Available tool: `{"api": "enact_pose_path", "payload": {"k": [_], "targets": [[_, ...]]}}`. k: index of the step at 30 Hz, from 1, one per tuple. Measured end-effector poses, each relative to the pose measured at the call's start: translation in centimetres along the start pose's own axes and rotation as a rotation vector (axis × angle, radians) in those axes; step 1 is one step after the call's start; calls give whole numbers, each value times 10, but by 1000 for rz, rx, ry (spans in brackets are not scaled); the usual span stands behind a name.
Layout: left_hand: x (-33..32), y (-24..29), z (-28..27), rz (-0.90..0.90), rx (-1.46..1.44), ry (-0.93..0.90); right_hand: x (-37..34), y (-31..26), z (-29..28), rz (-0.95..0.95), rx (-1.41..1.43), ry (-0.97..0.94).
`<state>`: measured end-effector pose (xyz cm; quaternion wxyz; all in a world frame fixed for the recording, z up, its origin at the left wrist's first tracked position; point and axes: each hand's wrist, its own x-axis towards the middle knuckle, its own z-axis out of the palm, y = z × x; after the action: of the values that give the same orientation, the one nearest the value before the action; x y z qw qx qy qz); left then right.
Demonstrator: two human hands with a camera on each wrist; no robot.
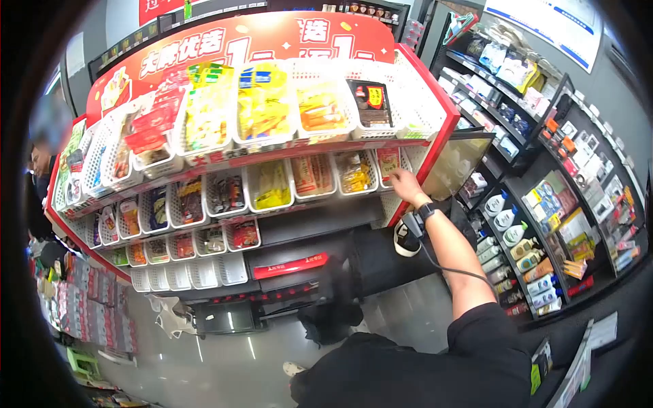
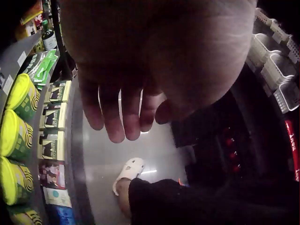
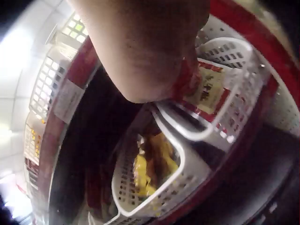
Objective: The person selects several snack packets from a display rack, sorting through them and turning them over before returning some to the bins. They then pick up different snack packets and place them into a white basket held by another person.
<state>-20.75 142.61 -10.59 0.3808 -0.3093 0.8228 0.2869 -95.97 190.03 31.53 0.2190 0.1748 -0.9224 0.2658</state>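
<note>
Reaches with the right hand (image 1: 407,186) to the white end basket (image 3: 227,117) on the second tier of the red display rack (image 1: 435,112), at the rack's right side. Touches the red packet (image 3: 208,91) inside that basket, a packet with a cream label and dark lettering. Cannot tell, with the fingertips mostly hidden, between a pinch and a light touch. Has a black wristband (image 1: 426,211) on the right wrist, with a dark cable (image 1: 459,272) trailing back along the forearm.

Shows yellow packets (image 1: 356,178) in the basket just beside the red packet's, then red-and-cream packets (image 1: 313,175) in the next one along. Holds fuller baskets of snacks on the top tier, including yellow-and-green bags (image 1: 207,112).

Hangs the left hand (image 2: 157,61) above the floor (image 2: 101,154), palm in view of the left wrist camera, fingers released, loosely extended and grasping nothing. Includes a white shoe (image 2: 130,169) below those fingers, plus yellow-lidded tubs (image 2: 14,133) and small boxes (image 2: 52,117) on shelves to one side.
</note>
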Motion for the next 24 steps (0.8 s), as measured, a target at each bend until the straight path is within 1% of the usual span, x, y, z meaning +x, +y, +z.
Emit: {"api": "enact_pose_path", "payload": {"k": [2, 3, 4, 5, 6, 7, 8, 9, 10, 11, 12, 13, 15, 17, 18, 22, 23, 24], "targets": [[5, 28, 2, 7, 25, -35, 35, -3, -2, -358, -7, 80], [12, 47, 2, 25, 33, -42, 50, -7, -13, -377, -248, 14], [20, 67, -1, 65, 41, -46, 62, -26, -31, -175, -318, -276], [33, 88, -3, 140, 40, -30, 77, -31, -42, 26, -384, -577], [48, 110, -5, 214, 21, -20, 88, -14, -33, 16, -318, -591], [56, 141, -11, 334, -111, 298, 99, 3, -24, 6, -252, -606], [59, 179, -32, 304, 7, 335, 105, 14, -20, -48, -266, -583], [28, 256, -71, 229, -161, 453, 106, 22, -14, -98, -277, -564], [1, 318, -108, 344, -204, 476, 101, 20, -17, -127, -213, -556], [-22, 370, -141, 365, -203, 404, 100, 23, -13, -205, -204, -371], [-45, 418, -166, 464, -221, 475, 99, 26, -7, -279, -193, -183], [-72, 460, -188, 560, -233, 540, 91, 20, -14, -316, -199, -133], [-129, 540, -226, 793, -300, 590, 75, 10, -27, -388, -214, -31], [-147, 576, -239, 875, -293, 589, 43, 3, -56, -321, -329, -320], [-150, 591, -243, 920, -289, 584, 27, 4, -65, -376, -290, -244], [-154, 647, -241, 945, -427, 458, -14, 21, -89, -572, -100, 80], [-149, 658, -238, 1019, -389, 468, -25, 23, -95, -575, -11, 222], [-144, 669, -235, 1097, -347, 431, -38, 22, -105, -497, 101, 271]]}}
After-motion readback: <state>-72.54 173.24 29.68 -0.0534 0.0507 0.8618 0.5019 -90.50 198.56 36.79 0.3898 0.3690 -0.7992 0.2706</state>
